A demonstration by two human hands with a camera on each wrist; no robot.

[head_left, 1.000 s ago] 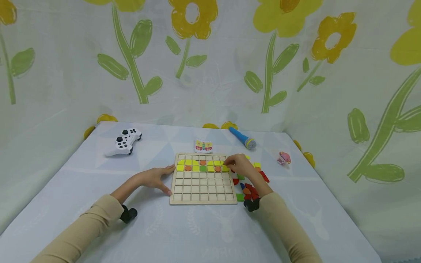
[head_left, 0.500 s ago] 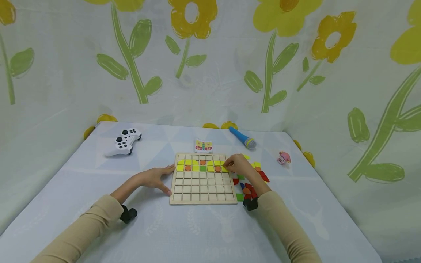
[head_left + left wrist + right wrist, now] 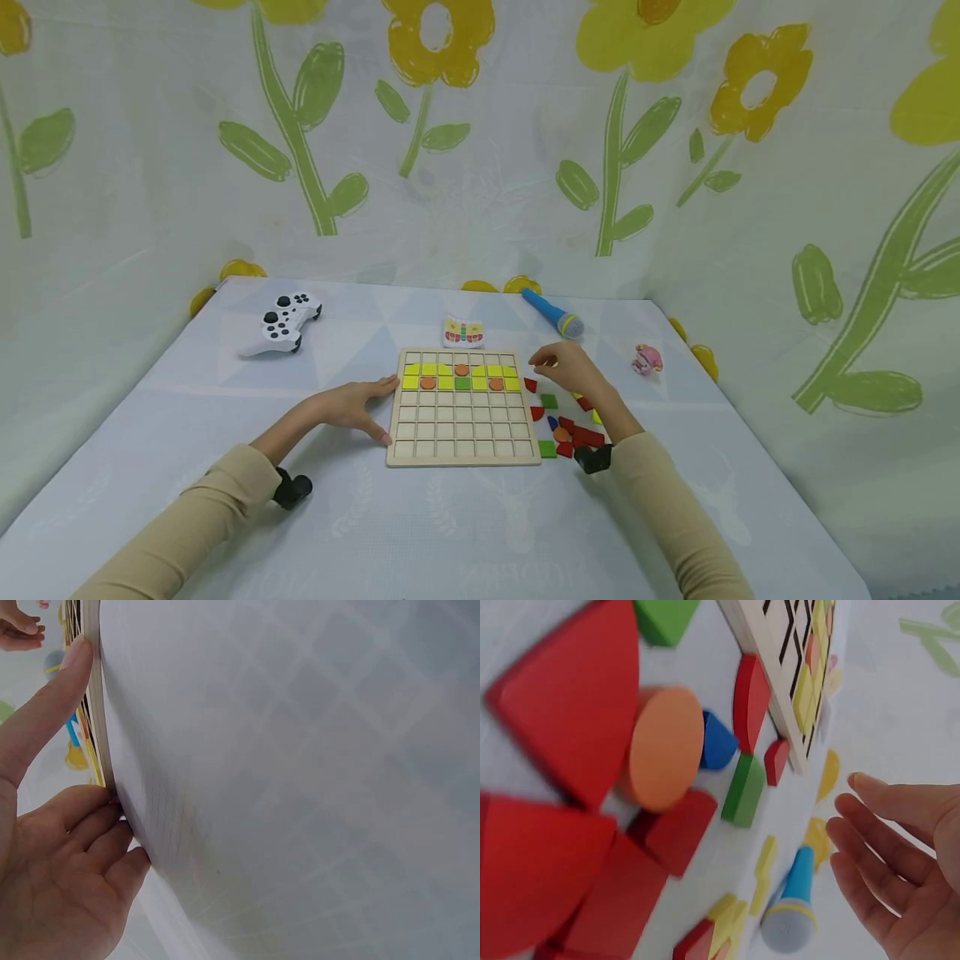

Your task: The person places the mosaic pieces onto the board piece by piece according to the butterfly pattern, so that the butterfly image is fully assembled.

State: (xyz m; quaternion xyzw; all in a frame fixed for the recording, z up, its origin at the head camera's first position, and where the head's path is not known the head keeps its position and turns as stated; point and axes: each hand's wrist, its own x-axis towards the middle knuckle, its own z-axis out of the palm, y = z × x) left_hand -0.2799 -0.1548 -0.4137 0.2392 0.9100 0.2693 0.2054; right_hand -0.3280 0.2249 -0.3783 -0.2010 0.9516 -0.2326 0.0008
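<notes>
A wooden grid board (image 3: 463, 427) lies flat on the table, its upper cells filled with yellow, orange and green shape tiles. My left hand (image 3: 348, 408) steadies the board's left edge, thumb near the front corner and fingers farther back. The left wrist view shows those fingers nearly straight against the board's side (image 3: 96, 712). Off the board's far right corner, my right hand (image 3: 566, 367) hovers with nothing between its loosely bent fingers (image 3: 870, 847). Below it lie loose tiles, among them a red quarter-round (image 3: 577, 690), an orange disc (image 3: 665, 750) and a blue piece (image 3: 718, 741).
Behind the board lies a small pattern card (image 3: 463, 332). A blue toy microphone (image 3: 553, 315) is at the back right, and a pink figurine (image 3: 647, 361) farther right. A white game controller (image 3: 288, 323) sits at the back left.
The right hand has left the yellow tile at the right end of the filled rows and moved right, off the board. My left hand has stayed in place.
</notes>
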